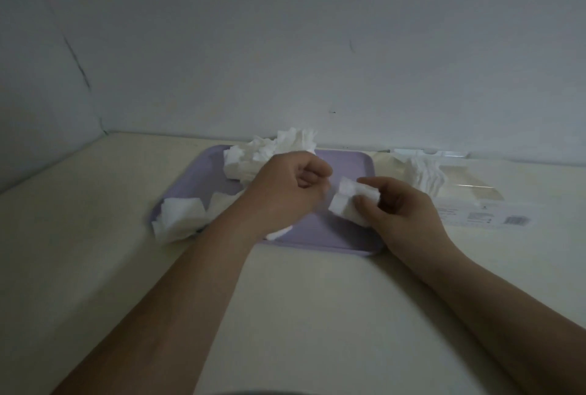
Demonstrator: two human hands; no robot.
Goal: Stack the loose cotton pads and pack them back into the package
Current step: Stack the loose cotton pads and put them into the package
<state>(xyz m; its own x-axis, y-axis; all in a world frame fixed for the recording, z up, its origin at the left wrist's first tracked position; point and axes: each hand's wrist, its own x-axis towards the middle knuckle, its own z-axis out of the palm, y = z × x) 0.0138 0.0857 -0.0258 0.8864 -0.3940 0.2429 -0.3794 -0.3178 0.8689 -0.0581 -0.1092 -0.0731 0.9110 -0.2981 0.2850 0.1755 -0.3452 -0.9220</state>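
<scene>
Fingers (375,181) of right hand (409,204) around cotton pad stack (344,196) above lilac tray (348,160)

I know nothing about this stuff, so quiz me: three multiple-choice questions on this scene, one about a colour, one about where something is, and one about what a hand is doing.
1. The tray is:
A. lavender
B. green
C. red

2. The package lies:
A. on the tray
B. on the table, right of the tray
C. on the floor

3. The right hand:
A. lies flat on the table
B. holds a small stack of cotton pads
C. grips the tray's rim

Answers:
1 A, its bare surface shows pale purple.
2 B, it rests on the cream tabletop beyond the tray's right edge.
3 B, thumb and fingers curl round the white stack above the tray.
</scene>
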